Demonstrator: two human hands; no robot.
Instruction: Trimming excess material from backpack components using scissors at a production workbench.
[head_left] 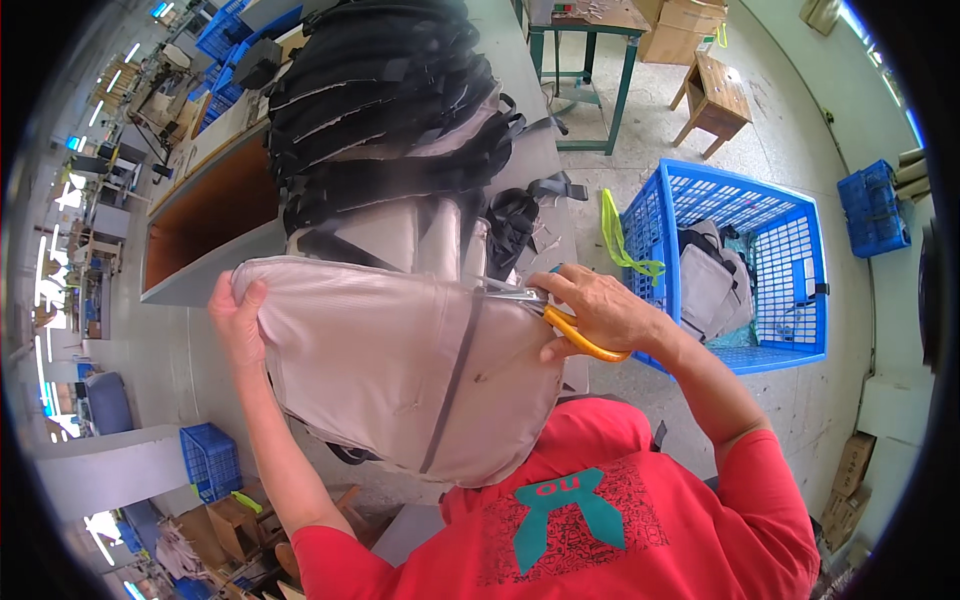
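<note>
My left hand [240, 322] pinches the upper left edge of a pale pinkish-grey fabric bag [360, 350], with its thumb on top. A dark strip runs down the bag's right part. My right hand [597, 308] holds scissors [577, 338] with orange handles. Their metal blades point left across the bag's upper edge, close to the dark strip. How far the blades are parted is hard to see. Just beyond the bag, a tall pile of black and light fabric bags [390, 130] with straps lies on the table.
To the right on the floor stands a blue plastic crate [690, 180] with grey and black fabric in it. A bright yellow-green strap [612, 230] hangs at its side. Beyond are a wooden stool [718, 95] and a green-legged table [590, 30]. An open-fronted cabinet [215, 225] is at left.
</note>
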